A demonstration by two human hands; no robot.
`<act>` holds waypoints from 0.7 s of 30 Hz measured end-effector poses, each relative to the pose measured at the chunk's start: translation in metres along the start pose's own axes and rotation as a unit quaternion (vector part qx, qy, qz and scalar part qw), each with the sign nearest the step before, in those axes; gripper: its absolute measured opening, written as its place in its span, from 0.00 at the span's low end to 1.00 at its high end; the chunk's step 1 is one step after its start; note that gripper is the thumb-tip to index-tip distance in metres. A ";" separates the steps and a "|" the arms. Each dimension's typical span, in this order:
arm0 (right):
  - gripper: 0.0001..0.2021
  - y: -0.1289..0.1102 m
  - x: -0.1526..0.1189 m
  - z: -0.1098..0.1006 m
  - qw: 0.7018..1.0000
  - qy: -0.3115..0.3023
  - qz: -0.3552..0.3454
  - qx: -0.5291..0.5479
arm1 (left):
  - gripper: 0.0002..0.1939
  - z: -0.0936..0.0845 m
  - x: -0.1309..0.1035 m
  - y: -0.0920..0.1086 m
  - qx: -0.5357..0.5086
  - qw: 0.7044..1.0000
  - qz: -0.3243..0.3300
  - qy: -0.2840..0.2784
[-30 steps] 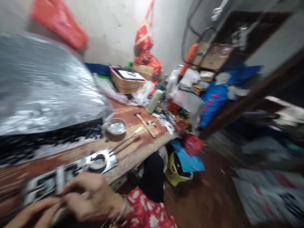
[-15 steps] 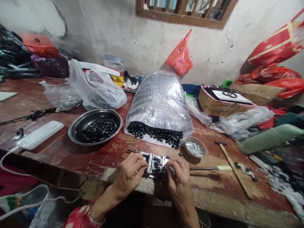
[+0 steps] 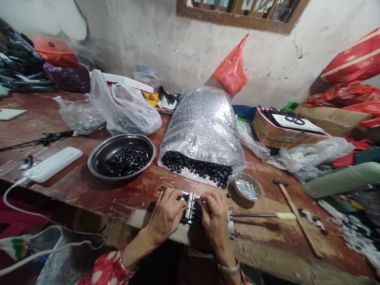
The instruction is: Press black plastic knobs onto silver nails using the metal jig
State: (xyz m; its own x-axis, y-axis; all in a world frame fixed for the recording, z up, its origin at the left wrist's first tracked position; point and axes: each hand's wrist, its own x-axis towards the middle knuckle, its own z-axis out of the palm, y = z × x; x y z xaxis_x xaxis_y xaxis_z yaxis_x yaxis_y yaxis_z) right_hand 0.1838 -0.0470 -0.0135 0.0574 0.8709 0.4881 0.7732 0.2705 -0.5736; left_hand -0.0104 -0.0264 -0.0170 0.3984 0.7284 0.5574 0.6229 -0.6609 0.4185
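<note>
A small metal jig [image 3: 191, 206] with bright bars and dark parts lies at the table's front edge. My left hand [image 3: 166, 213] is closed at its left side, thumb and fingertips pressed together. From the right, my right hand [image 3: 214, 211] reaches over it with curled fingers. What either hand pinches is hidden by the fingers. A rod with a pale handle [image 3: 285, 216] runs out to the right of the jig. Behind the jig, small black plastic pieces [image 3: 196, 168] spill from a silvery bubble-wrap bag [image 3: 203, 122]. One loose black piece [image 3: 228, 195] lies near a bowl of screws or nails [image 3: 247, 189].
To the left stands a steel bowl [image 3: 97, 168] holding black pieces with metal pins. Beyond are a white power strip [image 3: 55, 164] and clear plastic bags [image 3: 130, 113]. A hammer [image 3: 297, 217], a green bottle [image 3: 341, 180] and a cardboard box [image 3: 285, 134] occupy the right side.
My right hand has moved left over the jig, closer to my left hand, uncovering the jig's right end. The whole view has shifted slightly.
</note>
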 end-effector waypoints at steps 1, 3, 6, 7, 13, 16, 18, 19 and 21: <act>0.05 0.001 0.000 0.000 1.000 0.002 0.003 0.009 | 0.07 0.000 0.000 0.000 -0.002 1.000 -0.001 0.002; 0.04 0.002 0.000 0.001 1.000 0.008 0.008 0.027 | 0.07 0.000 0.000 -0.001 -0.002 1.000 -0.001 0.006; 0.05 0.002 0.000 0.003 1.000 0.014 0.008 0.026 | 0.07 0.002 -0.001 -0.001 0.007 1.000 0.003 0.011; 0.05 0.001 0.000 0.003 1.000 0.011 0.006 0.014 | 0.07 0.002 -0.001 -0.001 0.011 1.000 0.004 0.010; 0.06 -0.004 0.001 0.005 0.998 -0.022 -0.007 -0.057 | 0.07 0.000 0.000 -0.003 0.042 0.999 0.020 -0.012; 0.06 -0.004 0.001 0.005 0.998 -0.020 -0.007 -0.051 | 0.07 -0.002 0.000 -0.004 0.049 0.998 0.034 -0.011; 0.07 -0.002 0.000 0.004 0.999 -0.019 -0.005 -0.029 | 0.07 -0.003 0.000 -0.005 0.052 0.998 0.042 -0.010; 0.07 0.000 0.000 0.004 1.000 -0.015 -0.001 -0.011 | 0.07 -0.003 0.001 -0.006 0.053 0.997 0.047 -0.009; 0.08 0.003 -0.001 0.000 0.999 0.004 0.011 0.032 | 0.07 -0.004 0.001 -0.007 0.052 0.997 0.054 -0.006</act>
State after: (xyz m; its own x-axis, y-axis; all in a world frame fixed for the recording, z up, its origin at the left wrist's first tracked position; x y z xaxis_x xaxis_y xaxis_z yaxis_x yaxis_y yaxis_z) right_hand 0.1860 -0.0466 -0.0160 0.0797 0.8738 0.4797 0.7291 0.2771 -0.6258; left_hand -0.0170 -0.0220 -0.0164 0.4746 0.6567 0.5861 0.6416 -0.7139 0.2804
